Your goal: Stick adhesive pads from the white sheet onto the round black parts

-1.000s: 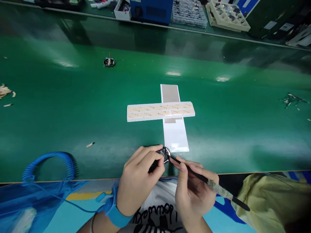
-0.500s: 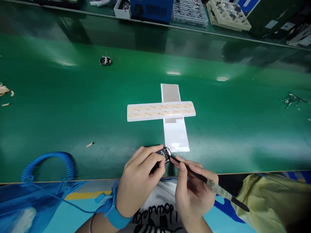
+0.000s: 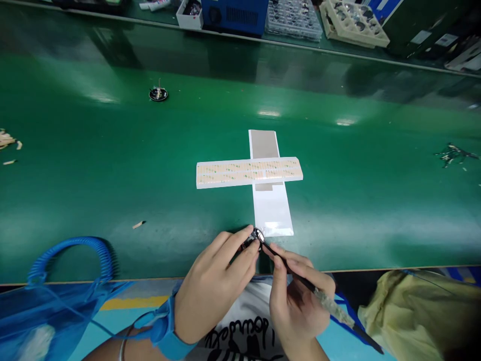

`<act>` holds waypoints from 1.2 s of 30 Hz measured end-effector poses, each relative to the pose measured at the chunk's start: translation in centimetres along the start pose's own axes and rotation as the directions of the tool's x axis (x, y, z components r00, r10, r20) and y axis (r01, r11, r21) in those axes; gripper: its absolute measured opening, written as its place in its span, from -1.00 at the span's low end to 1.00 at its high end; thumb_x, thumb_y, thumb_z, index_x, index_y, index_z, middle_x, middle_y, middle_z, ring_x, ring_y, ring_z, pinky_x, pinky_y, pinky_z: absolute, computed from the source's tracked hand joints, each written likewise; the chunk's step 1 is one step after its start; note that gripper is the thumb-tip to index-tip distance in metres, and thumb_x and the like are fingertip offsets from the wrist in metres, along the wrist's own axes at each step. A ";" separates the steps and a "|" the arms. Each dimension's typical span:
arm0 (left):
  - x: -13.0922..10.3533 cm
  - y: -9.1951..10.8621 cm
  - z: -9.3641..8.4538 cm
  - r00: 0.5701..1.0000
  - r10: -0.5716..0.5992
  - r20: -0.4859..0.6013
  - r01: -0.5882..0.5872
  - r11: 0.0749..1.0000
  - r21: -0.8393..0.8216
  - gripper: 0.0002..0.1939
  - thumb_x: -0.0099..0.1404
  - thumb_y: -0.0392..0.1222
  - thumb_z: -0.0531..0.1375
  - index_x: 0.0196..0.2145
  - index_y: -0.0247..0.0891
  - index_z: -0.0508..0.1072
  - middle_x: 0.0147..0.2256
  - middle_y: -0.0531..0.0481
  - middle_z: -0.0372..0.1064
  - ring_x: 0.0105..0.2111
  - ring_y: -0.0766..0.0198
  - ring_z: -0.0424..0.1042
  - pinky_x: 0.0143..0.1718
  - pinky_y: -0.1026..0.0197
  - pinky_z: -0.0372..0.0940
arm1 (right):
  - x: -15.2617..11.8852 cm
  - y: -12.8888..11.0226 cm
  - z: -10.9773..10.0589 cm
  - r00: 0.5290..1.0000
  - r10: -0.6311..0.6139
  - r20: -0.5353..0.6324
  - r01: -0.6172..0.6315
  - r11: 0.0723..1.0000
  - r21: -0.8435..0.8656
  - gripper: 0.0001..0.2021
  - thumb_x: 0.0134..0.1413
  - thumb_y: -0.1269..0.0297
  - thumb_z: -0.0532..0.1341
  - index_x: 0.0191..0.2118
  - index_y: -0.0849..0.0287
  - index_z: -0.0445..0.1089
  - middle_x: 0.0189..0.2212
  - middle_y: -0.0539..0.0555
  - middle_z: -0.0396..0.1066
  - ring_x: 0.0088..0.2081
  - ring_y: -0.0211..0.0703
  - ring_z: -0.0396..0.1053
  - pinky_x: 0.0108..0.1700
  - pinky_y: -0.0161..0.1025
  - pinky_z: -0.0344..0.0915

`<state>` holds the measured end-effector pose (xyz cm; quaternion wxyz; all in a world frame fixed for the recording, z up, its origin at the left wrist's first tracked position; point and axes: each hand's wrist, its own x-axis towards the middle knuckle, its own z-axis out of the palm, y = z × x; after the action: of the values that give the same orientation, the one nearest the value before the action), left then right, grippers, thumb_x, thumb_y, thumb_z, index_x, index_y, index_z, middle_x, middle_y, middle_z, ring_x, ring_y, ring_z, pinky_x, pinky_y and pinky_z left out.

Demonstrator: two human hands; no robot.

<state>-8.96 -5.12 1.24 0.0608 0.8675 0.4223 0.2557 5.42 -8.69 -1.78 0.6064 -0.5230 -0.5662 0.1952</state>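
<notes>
- Left hand (image 3: 214,291) pinches a small round black part (image 3: 254,239) between thumb and fingertips, at the near edge of the green belt (image 3: 112,165).
- Right hand (image 3: 296,296) is closed around a thin black tool (image 3: 311,288), held like a pen (its handle looks wrapped in pale tape), with the tip touching the round part.
- On the left wrist sits a blue strap (image 3: 165,331); a blue coiled cord (image 3: 71,250) loops over the belt edge to the left.
- Just beyond the hands lies a white strip (image 3: 271,205) running away from the person, with a second strip of tape pieces (image 3: 248,172) laid across it, so the two form a cross.
- Farther out on the belt, well apart from the hands, sits another round part (image 3: 158,94) with a short wire standing up.
- Pale scraps (image 3: 7,140) lie at the left edge, one chip (image 3: 138,224) nearer in, and dark bits (image 3: 453,153) at the right.
- Across the belt a bench carries a blue box (image 3: 233,15), a clear tray (image 3: 295,20) and a cream tray (image 3: 353,22) of small parts.
- Yellow cloth (image 3: 421,311) bunches at the lower right, below the belt edge.
</notes>
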 end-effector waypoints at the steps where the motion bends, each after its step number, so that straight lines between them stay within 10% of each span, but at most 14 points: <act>1: 0.0 0.0 -0.1 1.000 0.009 0.010 -0.009 1.000 0.019 -0.77 0.40 -0.35 0.08 -0.15 -0.41 0.53 -0.08 -0.25 0.51 -0.19 0.06 0.53 -0.24 0.02 0.52 | 0.0 0.0 0.0 1.000 -0.009 0.008 0.009 1.000 -0.011 -0.54 0.02 0.76 0.19 -0.03 0.13 0.29 -0.17 0.08 0.47 -0.11 -0.12 0.54 -0.17 -0.18 0.60; 36: 0.7 -0.7 0.1 0.991 0.070 0.115 -0.074 0.996 0.038 -0.68 0.38 -0.37 0.07 0.05 -0.43 0.41 -0.05 -0.23 0.45 -0.19 0.05 0.42 -0.23 0.00 0.45 | 0.2 -0.1 0.9 0.995 0.032 -0.094 -0.023 0.995 0.098 -0.54 0.06 0.77 0.13 -0.04 0.10 0.22 -0.16 0.05 0.40 -0.11 -0.16 0.52 -0.23 -0.17 0.65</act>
<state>-9.03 -4.17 1.15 0.0569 0.8964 0.3919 0.1990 4.64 -8.22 -1.80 0.6545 -0.5094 -0.5195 0.2056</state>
